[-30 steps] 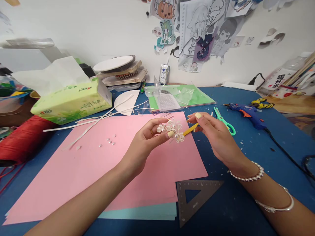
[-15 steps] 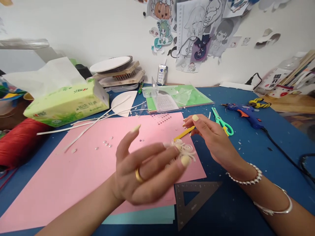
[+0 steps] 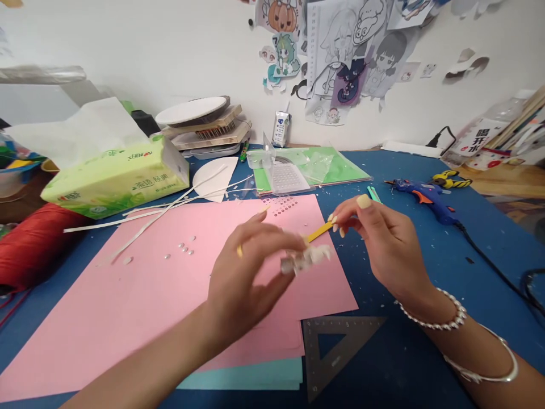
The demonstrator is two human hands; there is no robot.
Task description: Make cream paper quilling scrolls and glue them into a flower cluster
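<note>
Over the pink paper (image 3: 162,307), my left hand (image 3: 238,278) pinches a small white coiled-paper piece (image 3: 313,258) between thumb and fingers, now seen edge-on and slightly blurred. My right hand (image 3: 389,244) grips one end of a thin, flat yellow stick (image 3: 319,230). Its other end reaches the white piece near my left fingertips; whether they touch I cannot tell. Several small white pearl beads (image 3: 184,247) lie on the pink paper left of my left hand. White paper strips (image 3: 170,204) lie across the sheet's far left edge.
A grey triangle ruler (image 3: 313,352) lies in front of my right hand. Scissors (image 3: 373,195) are mostly hidden behind it. At right are a blue glue gun (image 3: 426,199) with its cable and yellow-black pliers (image 3: 451,179). A tissue pack (image 3: 123,176) and red thread spool (image 3: 42,250) stand left.
My left hand has turned over, tipping the white coiled piece from facing me to edge-on. The right hand with the yellow stick has shifted slightly right and now covers more of the scissors.
</note>
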